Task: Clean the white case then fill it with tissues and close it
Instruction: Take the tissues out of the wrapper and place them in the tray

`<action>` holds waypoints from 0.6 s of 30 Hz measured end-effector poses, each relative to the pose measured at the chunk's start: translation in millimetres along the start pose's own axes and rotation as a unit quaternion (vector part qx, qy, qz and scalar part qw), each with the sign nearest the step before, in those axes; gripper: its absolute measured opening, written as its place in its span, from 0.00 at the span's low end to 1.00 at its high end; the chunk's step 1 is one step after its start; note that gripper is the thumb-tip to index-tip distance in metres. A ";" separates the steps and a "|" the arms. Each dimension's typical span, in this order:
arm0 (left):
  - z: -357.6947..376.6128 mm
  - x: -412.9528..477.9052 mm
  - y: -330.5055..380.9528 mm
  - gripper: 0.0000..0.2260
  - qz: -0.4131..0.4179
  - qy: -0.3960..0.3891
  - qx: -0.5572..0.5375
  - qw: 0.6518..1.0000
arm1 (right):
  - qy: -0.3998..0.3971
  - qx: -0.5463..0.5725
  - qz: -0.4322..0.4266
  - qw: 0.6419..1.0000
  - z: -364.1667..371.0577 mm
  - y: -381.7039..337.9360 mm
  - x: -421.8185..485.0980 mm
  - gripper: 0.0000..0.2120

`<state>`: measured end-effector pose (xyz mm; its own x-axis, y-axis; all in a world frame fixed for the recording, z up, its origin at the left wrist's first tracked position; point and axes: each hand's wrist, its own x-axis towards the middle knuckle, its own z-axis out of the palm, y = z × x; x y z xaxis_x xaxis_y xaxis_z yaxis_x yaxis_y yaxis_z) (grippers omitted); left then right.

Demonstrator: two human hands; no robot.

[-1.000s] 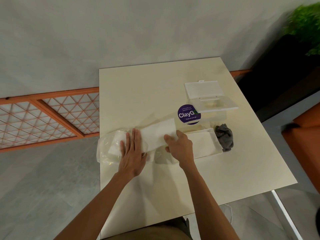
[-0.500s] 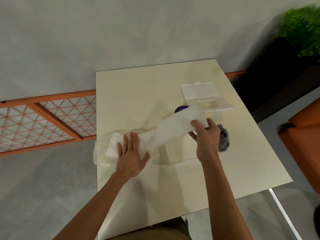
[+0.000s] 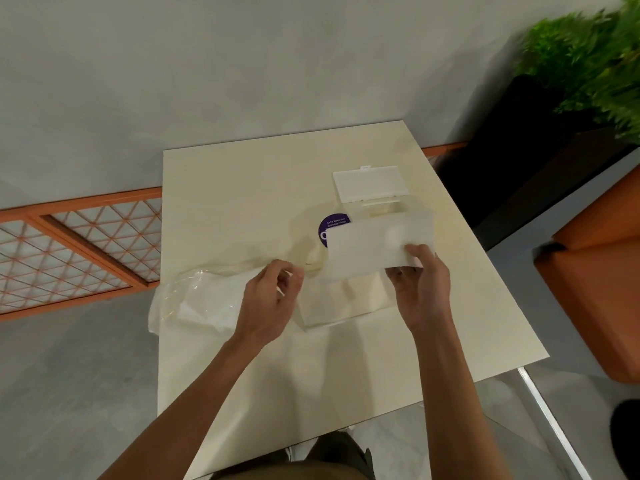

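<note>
A person's right grip [image 3: 420, 289] pinches the near edge of a flat, rectangular stack of soft white tissues [image 3: 374, 244], held above the smooth cream counter [image 3: 242, 188]. Just beyond it sits the white case [image 3: 384, 206], hard plastic, flip lid raised. The left grip [image 3: 270, 303] curls over a crinkled clear wrapper [image 3: 197, 299]; whether it holds anything cannot be told.

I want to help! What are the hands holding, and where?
The right hand pinches the white tissues at their near right corner. The left hand: cannot tell.
</note>
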<state>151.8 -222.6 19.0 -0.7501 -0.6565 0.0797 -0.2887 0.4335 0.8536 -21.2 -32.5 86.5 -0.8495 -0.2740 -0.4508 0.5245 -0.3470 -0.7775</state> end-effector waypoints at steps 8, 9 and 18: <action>34.2 5.8 66.4 0.18 -0.266 -0.058 -0.456 0.847 | -0.103 -0.050 0.041 0.993 -25.0 -23.2 14.7 0.07; 38.7 5.7 69.3 0.19 -0.269 -0.045 -0.470 0.840 | -0.111 -0.076 0.037 0.990 -29.5 -24.5 16.5 0.03; 68.1 -11.9 67.8 0.15 -0.221 0.036 -0.411 0.884 | -0.178 -0.202 0.031 0.963 -68.5 2.3 38.8 0.16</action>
<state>100.6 -143.4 40.8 -0.6242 -0.6995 -0.3480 0.0076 -0.4509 0.8926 -56.9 17.5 37.2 -0.7063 -0.5976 -0.3795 0.4476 0.0383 -0.8934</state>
